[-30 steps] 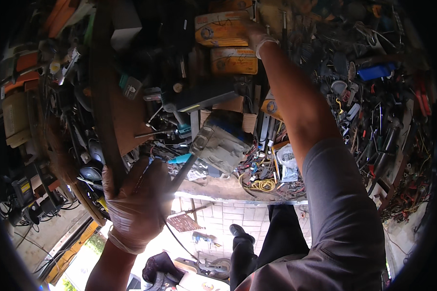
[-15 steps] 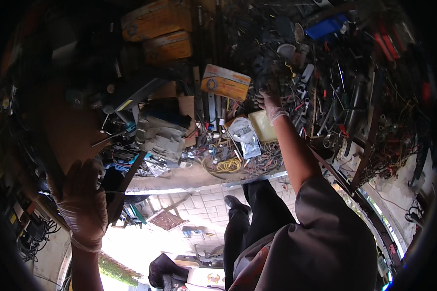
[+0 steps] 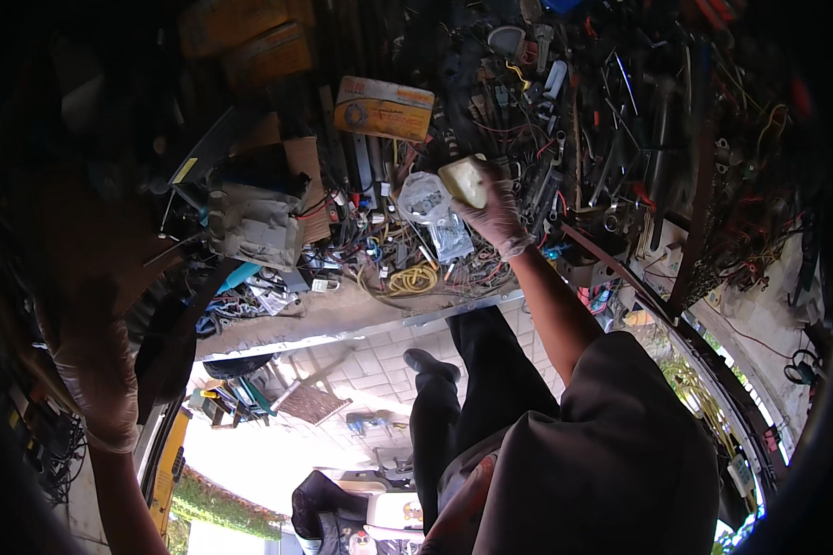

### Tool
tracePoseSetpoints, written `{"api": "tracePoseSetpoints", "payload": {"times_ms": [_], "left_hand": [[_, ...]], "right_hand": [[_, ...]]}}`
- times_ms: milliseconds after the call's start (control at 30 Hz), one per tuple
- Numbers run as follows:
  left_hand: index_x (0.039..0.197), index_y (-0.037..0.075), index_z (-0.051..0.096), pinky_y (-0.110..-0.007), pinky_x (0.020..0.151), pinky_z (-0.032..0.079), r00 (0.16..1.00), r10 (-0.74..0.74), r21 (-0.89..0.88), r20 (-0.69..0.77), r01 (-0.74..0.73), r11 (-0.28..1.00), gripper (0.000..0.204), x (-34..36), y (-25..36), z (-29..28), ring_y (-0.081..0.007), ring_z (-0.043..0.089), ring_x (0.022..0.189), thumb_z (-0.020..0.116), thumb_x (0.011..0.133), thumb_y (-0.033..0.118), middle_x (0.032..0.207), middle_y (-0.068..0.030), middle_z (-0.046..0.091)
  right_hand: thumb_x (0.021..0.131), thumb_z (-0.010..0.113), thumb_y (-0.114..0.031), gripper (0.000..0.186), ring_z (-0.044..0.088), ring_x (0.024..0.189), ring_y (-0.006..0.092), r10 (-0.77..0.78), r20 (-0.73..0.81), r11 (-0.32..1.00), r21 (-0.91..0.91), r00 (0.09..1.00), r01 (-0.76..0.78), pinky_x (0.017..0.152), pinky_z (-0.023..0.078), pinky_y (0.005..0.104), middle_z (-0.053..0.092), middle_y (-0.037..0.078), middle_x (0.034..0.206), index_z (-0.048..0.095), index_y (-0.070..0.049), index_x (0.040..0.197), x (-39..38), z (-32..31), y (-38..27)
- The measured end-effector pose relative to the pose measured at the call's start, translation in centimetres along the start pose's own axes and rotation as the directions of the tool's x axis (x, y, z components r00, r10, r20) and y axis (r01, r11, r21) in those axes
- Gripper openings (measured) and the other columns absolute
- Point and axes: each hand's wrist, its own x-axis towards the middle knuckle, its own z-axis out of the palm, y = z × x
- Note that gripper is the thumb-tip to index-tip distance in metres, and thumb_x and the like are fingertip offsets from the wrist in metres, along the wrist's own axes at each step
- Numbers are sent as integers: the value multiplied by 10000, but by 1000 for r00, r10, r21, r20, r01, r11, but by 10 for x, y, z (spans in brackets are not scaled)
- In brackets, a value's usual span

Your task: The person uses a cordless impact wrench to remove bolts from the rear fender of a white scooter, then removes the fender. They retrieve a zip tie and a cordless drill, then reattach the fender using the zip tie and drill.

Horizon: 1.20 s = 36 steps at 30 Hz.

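My right hand (image 3: 498,215), in a thin clear glove, grips a pale yellow, shallow box-like piece (image 3: 465,183), tilted above the clutter. Beside it lies a clear plastic bag (image 3: 438,213) with small grey parts inside. An orange-and-white cardboard box (image 3: 384,108) lies farther back and to the left. At the far left, my gloved left hand (image 3: 97,381) is raised near a brown panel (image 3: 111,231). Its fingers stretch out and fade into shadow, with no held thing visible. Whether they touch the panel, I cannot tell.
Tools, wires and metal parts cover the bench. Near its front edge (image 3: 342,324) lies a coil of yellow cord (image 3: 412,279). A dusty grey casing (image 3: 257,225) stands left of centre. Scissors (image 3: 802,367) are at the far right. My legs stand on paving below.
My right hand has taken hold of the pale yellow box-like piece and lifted it, moving toward the bag. My left hand has shifted left and down in view. The whole view has shifted.
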Motion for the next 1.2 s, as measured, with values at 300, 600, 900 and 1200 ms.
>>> {"api": "tracePoseSetpoints", "payload": {"times_ms": [300,600,900,1200], "left_hand": [[1500,149,122,-396,1113,396,999,-4,43,38,3,999,596,8,13,4,-227,387,1357,455,1009,206,1476,-120,368],[1492,127,164,-343,1128,380,994,-61,-678,96,110,727,515,8,3,8,-219,391,1351,389,1029,162,1468,-118,385],[1498,141,145,-405,1150,345,989,-43,-978,143,147,150,499,1,-14,-5,-255,296,1407,332,1042,217,1519,-138,282],[1483,126,212,-411,1151,347,991,-14,-873,136,127,471,464,7,-13,-5,-254,315,1398,336,1042,200,1504,-125,313]], "right_hand": [[798,577,-70,194,593,911,270,23,452,873,-444,892,203,803,497,403,613,81,942,677,-75,964,-49,58,-12],[808,687,-88,183,670,868,291,146,-317,972,-132,937,-196,792,532,358,688,134,1008,685,-53,987,-31,-1,28],[792,688,-222,363,650,892,365,374,61,909,-220,925,-353,765,518,442,669,216,978,629,-1,1074,-18,-3,30],[694,754,-459,526,289,1318,338,279,82,776,-607,957,-174,991,192,694,276,155,1454,599,-87,1032,-74,79,-63]]}}
